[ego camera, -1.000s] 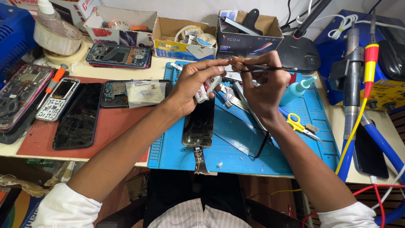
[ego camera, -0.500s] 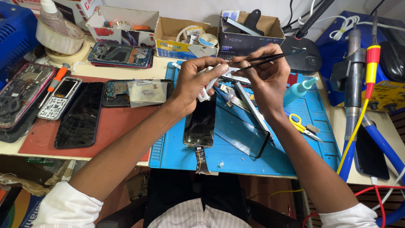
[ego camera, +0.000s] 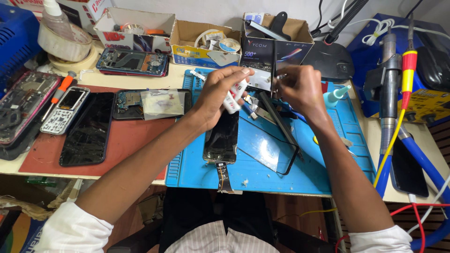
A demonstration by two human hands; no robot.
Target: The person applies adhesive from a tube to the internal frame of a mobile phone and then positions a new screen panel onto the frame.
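While raised above blue mat [ego camera: 328, 154], left hand [ego camera: 220, 96] gripping white tube [ego camera: 233, 97], right hand [ego camera: 300, 89], at 3 o'clock, pinching thin black tool [ego camera: 274, 61]; careful tip alignment seemingly needed.

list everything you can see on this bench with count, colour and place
work mat: 1, blue, centre
phone screen: 1, black, on the blue mat
glass panel: 1, clear, right of the screen
red mat: 1, left
dark phone: 1, black, on the red mat
keypad phone: 1, white, far left
cardboard boxes: 3, along the back
tape roll: 1, cream, back left
small tube: 1, white, in left hand
thin black tool: 1, in right hand
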